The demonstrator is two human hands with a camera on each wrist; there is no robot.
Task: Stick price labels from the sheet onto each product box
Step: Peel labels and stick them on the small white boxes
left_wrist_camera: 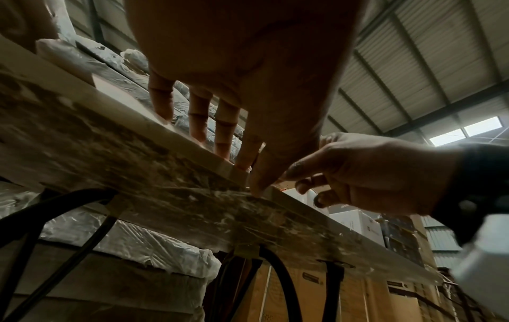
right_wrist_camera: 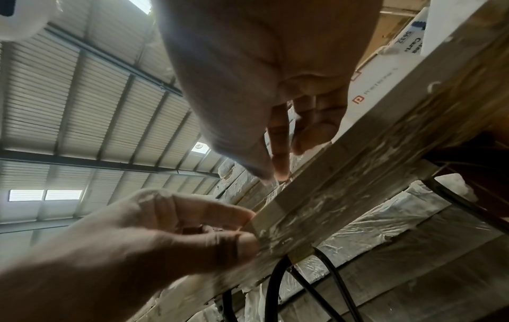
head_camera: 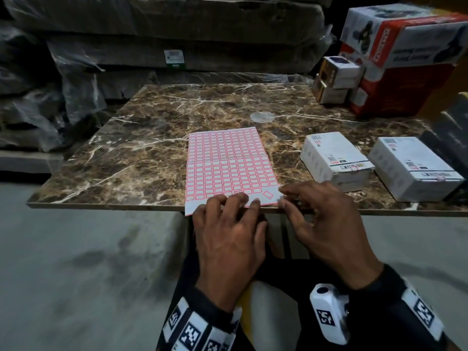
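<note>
The label sheet [head_camera: 229, 163], a grid of pink-framed stickers, lies on the marble table [head_camera: 141, 153], its near edge hanging over the front. My left hand [head_camera: 235, 201] presses fingertips on the sheet's near edge, and its thumb [left_wrist_camera: 257, 187] sits against the table's edge. My right hand [head_camera: 281, 197] pinches thumb and forefinger together at the sheet's near right corner; what lies between them is hidden. One loose, tilted label [head_camera: 268, 194] sits on the bare backing beside those fingertips. Two white product boxes [head_camera: 334, 160] [head_camera: 415, 168] lie to the right.
At the back right corner stand two small stacked boxes [head_camera: 334, 79] beside a large red and white carton [head_camera: 405, 59]. A clear round disc [head_camera: 262, 116] lies behind the sheet. Plastic-wrapped slabs [head_camera: 164, 34] are piled behind the table. Black table legs [left_wrist_camera: 281, 283] show underneath.
</note>
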